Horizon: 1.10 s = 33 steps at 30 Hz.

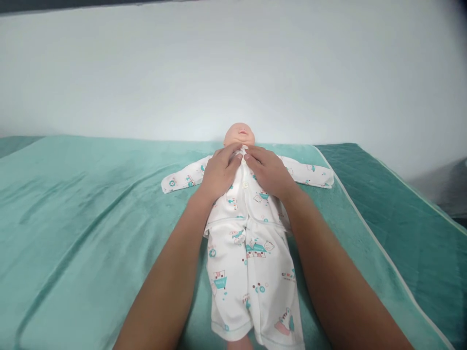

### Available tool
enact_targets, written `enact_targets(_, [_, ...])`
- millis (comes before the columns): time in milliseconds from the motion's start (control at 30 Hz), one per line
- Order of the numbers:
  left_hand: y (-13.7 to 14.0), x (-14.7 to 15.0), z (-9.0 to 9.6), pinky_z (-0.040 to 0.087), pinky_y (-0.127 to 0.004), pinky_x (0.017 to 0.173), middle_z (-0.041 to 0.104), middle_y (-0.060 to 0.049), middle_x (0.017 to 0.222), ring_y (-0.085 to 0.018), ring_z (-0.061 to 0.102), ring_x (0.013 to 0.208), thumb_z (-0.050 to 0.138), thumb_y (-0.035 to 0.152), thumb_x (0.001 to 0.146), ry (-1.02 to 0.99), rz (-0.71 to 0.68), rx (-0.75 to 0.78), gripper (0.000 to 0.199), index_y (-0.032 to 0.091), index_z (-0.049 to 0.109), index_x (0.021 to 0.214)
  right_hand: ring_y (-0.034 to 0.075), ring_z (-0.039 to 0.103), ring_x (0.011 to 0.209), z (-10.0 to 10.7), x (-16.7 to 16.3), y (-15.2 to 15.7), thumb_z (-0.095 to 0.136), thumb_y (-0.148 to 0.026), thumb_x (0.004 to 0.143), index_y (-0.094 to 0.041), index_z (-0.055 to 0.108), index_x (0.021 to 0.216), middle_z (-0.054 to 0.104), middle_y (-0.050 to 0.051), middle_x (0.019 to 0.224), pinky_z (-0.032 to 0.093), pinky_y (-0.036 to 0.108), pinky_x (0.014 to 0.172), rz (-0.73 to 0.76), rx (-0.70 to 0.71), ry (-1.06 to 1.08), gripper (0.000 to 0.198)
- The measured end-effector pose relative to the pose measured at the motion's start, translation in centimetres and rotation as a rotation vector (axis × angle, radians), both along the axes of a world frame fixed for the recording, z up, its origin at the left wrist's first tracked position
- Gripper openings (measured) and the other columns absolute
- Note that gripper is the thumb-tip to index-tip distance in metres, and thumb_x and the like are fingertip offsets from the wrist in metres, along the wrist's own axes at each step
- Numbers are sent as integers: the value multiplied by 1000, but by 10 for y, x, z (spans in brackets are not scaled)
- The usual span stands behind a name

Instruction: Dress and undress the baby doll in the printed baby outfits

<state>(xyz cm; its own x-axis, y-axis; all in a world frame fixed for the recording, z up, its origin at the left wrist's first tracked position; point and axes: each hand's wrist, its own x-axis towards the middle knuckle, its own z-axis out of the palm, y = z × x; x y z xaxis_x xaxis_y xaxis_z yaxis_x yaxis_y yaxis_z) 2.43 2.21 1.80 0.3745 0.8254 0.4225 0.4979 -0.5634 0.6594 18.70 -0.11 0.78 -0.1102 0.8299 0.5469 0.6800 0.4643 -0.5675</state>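
A baby doll (240,133) lies on its back, its head toward the wall. It wears a white printed long-sleeved shirt (245,204) and matching trousers (251,272). My left hand (222,171) is at the left side of the shirt's neckline, thumb and fingers closed on the cloth by the collar. Opposite it, my right hand (269,170) has its fingers and thumb on the other collar edge. The fingertips of both hands nearly meet below the doll's chin. A button (245,185) shows on the shirt front, under the hands. Both sleeves stretch out sideways.
A light green blanket (91,218) with several folds lies under the doll. Darker green quilted cloth (412,233) shows along the right side. Behind the doll's head rises a pale wall (233,63). A dark object (452,189), too indistinct to name, is at the far right edge.
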Motion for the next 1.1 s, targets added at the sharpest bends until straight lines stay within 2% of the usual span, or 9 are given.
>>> enact_targets(167, [-4, -2, -1, 37, -38, 113, 63, -2, 135, -19, 51, 129, 38, 29, 98, -22, -60, 83, 38, 25, 62, 127, 23, 56, 117, 4, 0, -5, 39, -44, 97, -26, 67, 111, 67, 5, 122, 40, 42, 105, 78, -65, 100, 36])
enact_targets(267, [-14, -6, -2, 37, -37, 113, 65, 0, 131, -17, 52, 127, 40, 26, 97, -49, -104, 131, 36, 27, 66, 122, 23, 49, 131, -1, 0, -17, 41, -44, 96, -27, 63, 124, 60, 5, 136, 33, 46, 114, 70, -88, 161, 39])
enact_targets(500, [-46, -18, -11, 35, -42, 117, 65, 0, 133, -17, 49, 132, 42, 24, 98, -148, -151, 160, 31, 27, 69, 113, 20, 24, 149, -28, -2, -71, 45, -48, 96, -28, 44, 146, 31, 6, 160, 18, 47, 124, -6, -128, 232, 54])
enact_targets(600, [-66, -27, -19, 33, -47, 118, 64, -1, 135, -19, 47, 135, 46, 24, 97, -173, -127, 132, 28, 27, 67, 115, 20, 17, 152, -37, -3, -93, 47, -47, 96, -30, 40, 148, 22, 4, 164, 16, 46, 124, -5, -134, 229, 55])
enact_targets(700, [-96, -39, -28, 32, -50, 118, 61, -2, 138, -21, 44, 138, 50, 24, 96, -169, -110, 93, 23, 25, 70, 106, 21, 14, 153, -44, -4, -114, 48, -46, 96, -33, 37, 150, 16, 1, 165, 16, 48, 124, 6, -139, 241, 56])
enact_targets(767, [-118, -49, -35, 33, -50, 118, 61, -3, 138, -23, 41, 140, 49, 25, 96, -142, -118, 85, 22, 24, 72, 97, 23, 15, 152, -50, -3, -129, 50, -45, 96, -36, 36, 149, 17, 0, 165, 19, 50, 123, 10, -128, 253, 56])
enact_targets(867, [-142, -58, -42, 36, -50, 115, 62, -4, 136, -23, 40, 140, 48, 23, 97, -121, -118, 123, 23, 24, 71, 99, 25, 24, 149, -54, -2, -147, 57, -42, 93, -38, 43, 144, 25, 1, 162, 25, 52, 121, 1, -73, 266, 53])
enact_targets(967, [-149, -57, -44, 37, -50, 114, 63, -5, 135, -23, 41, 140, 49, 23, 97, -100, -124, 189, 23, 23, 69, 108, 25, 35, 144, -50, -8, -151, 65, -34, 89, -36, 53, 133, 37, 3, 155, 31, 51, 118, -21, 31, 246, 46])
enact_targets(1100, [-145, -51, -42, 33, -52, 116, 64, -5, 133, -24, 41, 139, 51, 22, 96, -39, -156, 249, 28, 24, 64, 121, 24, 42, 137, -42, -19, -138, 65, -23, 87, -33, 62, 118, 50, 4, 144, 33, 52, 115, -37, 175, 212, 33])
